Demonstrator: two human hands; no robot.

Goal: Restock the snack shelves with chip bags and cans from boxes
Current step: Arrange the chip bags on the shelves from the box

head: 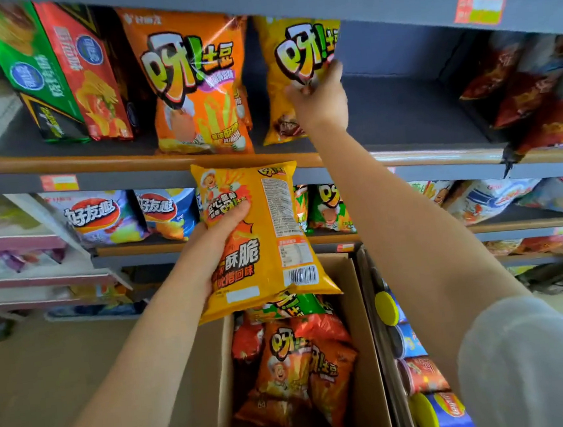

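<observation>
Shop aisle, grey shelves (pixel 401 112) stacked with snacks. Right hand (pixel 318 94) up on the top shelf, fingers pinching a yellow chip bag (pixel 294 74), standing it beside the orange bag (pixel 197 83). Left hand (pixel 215 250) gripping a second yellow bag (pixel 265 235) above the open box (pixel 361 343) of more bags; cans (pixel 422 372) just beside it. Best to push the shelf bag back, upright, front facing out, then let go gently so it does not topple.
</observation>
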